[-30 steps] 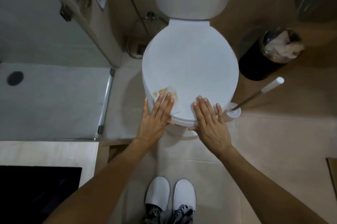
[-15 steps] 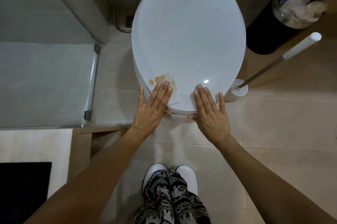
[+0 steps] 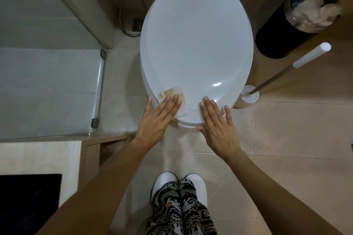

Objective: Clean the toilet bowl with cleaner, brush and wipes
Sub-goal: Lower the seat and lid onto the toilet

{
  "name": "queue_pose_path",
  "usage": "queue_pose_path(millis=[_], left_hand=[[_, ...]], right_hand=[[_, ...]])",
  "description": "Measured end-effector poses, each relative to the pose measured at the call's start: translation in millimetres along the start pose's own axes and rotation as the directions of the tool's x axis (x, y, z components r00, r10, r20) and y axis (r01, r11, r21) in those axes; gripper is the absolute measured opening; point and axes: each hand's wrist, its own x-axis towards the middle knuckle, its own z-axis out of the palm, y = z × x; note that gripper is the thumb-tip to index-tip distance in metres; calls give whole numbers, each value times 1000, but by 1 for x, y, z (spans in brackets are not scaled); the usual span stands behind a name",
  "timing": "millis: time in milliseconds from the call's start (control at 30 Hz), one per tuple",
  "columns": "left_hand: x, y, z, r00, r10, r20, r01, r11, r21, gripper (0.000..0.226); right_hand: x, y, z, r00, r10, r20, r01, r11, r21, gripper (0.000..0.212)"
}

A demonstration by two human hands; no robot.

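Little has shifted since a moment ago — both hands stay flat at the front lip of the closed toilet lid [image 3: 196,43], and the view has pulled back a touch. Nearest, white slippers [image 3: 166,181] on pale glossy floor tiles. The left hand [image 3: 158,118], fingers straight, presses a thin white wipe [image 3: 180,101] with brownish stains; the right hand [image 3: 217,125] lies spread and holds nothing. Beyond — a smooth oval lid, a toilet brush [image 3: 290,66] in its white holder, a black cylindrical bin [image 3: 277,32].
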Motion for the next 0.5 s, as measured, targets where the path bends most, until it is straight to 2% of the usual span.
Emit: queue_pose_path(millis=[167,267,367,500], left_hand=[[8,-13,-21,998,56,-19,-57,998,-37,62],[14,-11,-35,998,50,25,-49,998,-43,59],[24,-10,-53,989,7,149,3,998,-69,59],[50,-14,-106,925,-62,376,121,984,-134,46]], right_hand=[[2,0,-22,985,116,131,-124,991,57,62],[3,3,-35,966,160,204,-184,977,107,61],[7,4,-58,939,197,283,-247,957,152,62],[21,7,-102,869,218,444,-314,937,154,63]])
